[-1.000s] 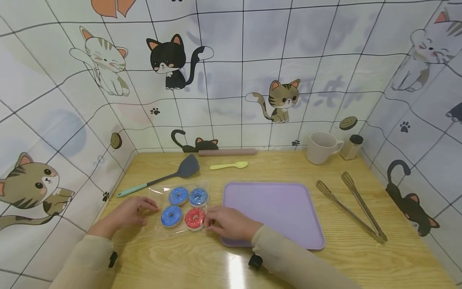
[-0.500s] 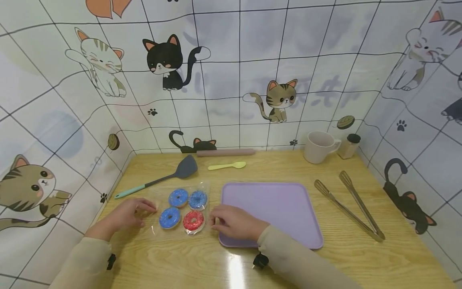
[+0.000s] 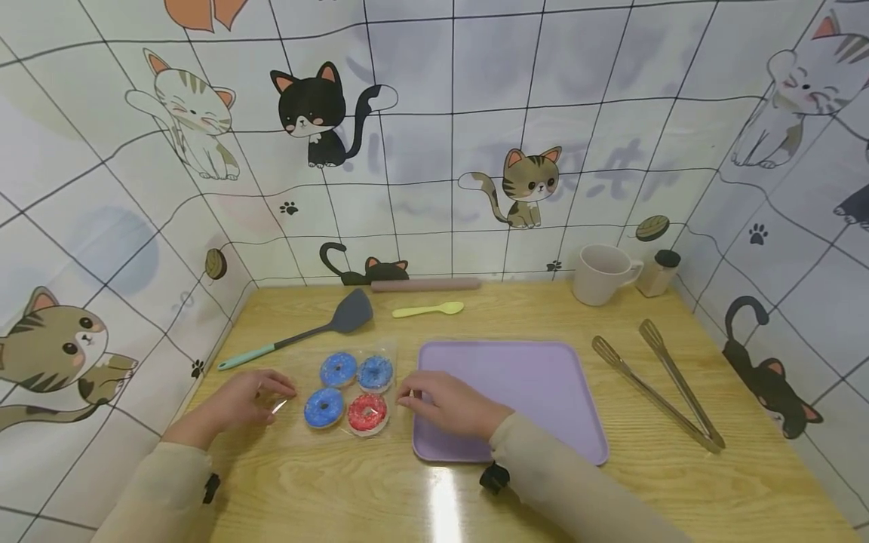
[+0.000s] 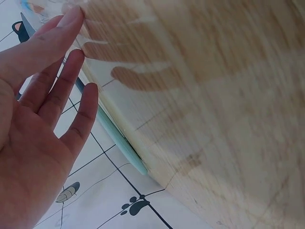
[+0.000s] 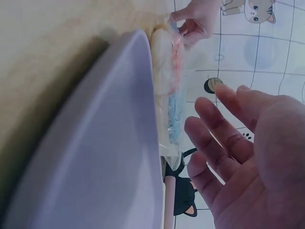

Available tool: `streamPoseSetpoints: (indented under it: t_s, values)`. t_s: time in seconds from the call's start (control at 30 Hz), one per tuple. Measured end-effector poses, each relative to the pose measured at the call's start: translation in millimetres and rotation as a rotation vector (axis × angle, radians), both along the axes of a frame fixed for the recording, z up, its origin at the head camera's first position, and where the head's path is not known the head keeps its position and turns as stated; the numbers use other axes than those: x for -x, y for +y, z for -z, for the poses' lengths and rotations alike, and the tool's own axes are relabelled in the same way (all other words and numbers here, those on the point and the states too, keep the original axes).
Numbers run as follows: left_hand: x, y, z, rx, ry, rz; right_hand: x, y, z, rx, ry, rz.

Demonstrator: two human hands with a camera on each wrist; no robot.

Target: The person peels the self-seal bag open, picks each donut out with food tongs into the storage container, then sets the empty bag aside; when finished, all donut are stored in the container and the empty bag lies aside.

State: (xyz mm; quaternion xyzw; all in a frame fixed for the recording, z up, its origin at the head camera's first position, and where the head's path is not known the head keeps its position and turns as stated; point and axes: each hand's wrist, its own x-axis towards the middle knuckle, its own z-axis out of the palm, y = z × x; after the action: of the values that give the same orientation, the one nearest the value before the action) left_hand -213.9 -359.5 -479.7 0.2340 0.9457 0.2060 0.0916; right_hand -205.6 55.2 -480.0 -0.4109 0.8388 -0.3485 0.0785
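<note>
A clear plastic bag (image 3: 346, 431) lies on the left of the table. Inside it are a red-topped donut (image 3: 367, 414) and three blue-topped donuts (image 3: 323, 408). My left hand (image 3: 244, 397) is at the bag's left edge, thumb and index finger pinching the film there, its other fingers loose. My right hand (image 3: 448, 403) hovers over the left part of a lilac tray (image 3: 570, 407), just right of the bag. In the right wrist view its relaxed fingers (image 5: 224, 138) hold nothing, apart from the bag.
Behind the bag lies a spatula (image 3: 349, 313) with a mint handle. A yellow spoon (image 3: 428, 310) and a rolling pin (image 3: 425, 285) are farther back. Metal tongs (image 3: 658, 392) lie right of the tray. A mug (image 3: 600, 275) and a black-capped jar (image 3: 658, 273) stand at the back right.
My right hand has let go of the bag's right edge and moved slightly right and up over the tray. The left hand stays at the bag's left edge; the bag lies flatter.
</note>
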Motion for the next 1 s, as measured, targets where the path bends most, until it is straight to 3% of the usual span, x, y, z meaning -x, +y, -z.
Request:
streamPoseSetpoints:
  t_s: [0.27,0.47,1.0]
  values:
    - [-3.1,0.6,-2.4,-0.01,-0.006,-0.005,13.2,-18.4,2.6,-0.064,0.066,-0.014]
    - [-2.7,1.3,-1.4,0.002,0.009,0.011,14.4,-28.9,2.8,-0.086,0.06,-0.021]
    - [-1.6,-4.1,3.5,0.011,0.024,0.01,16.4,-44.9,6.1,-0.146,0.177,-0.024]
